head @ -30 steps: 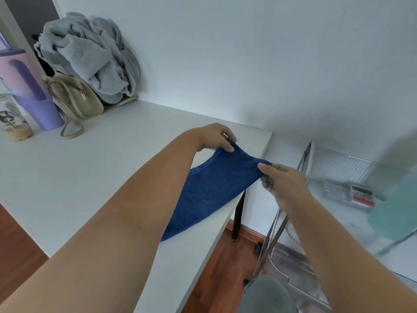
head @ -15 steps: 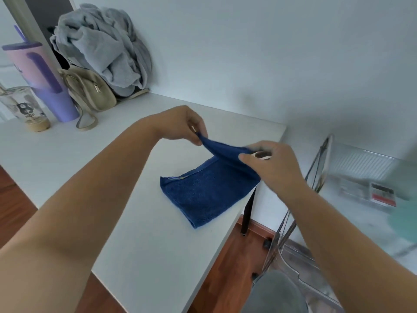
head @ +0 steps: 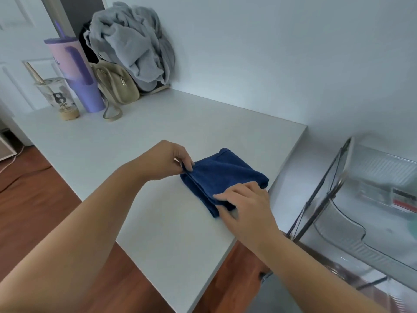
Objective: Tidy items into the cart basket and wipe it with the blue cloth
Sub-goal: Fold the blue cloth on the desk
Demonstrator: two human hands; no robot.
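The blue cloth (head: pixel 222 175) lies folded into a small thick rectangle on the white table (head: pixel 158 222), close to its right edge. My left hand (head: pixel 168 160) pinches the cloth's left corner between thumb and fingers. On the near right corner my right hand (head: pixel 244 201) rests with fingers stretched over the fold and the thumb tucked at its edge. The clear plastic cart basket (head: pixel 361 199) stands to the right of the table, blurred, with a small red-labelled box (head: pixel 404 198) inside.
At the table's far left stand a purple tumbler (head: pixel 75 74), a clear cup with a bear print (head: pixel 58 98), a beige bag (head: pixel 117 86) and a heap of grey clothing (head: pixel 133 44) against the wall. Wooden floor lies below the table's edges.
The cloth, held up and stretched between both hands, has been folded over and laid flat on the table. Both hands came down with it; the view shifted right and down.
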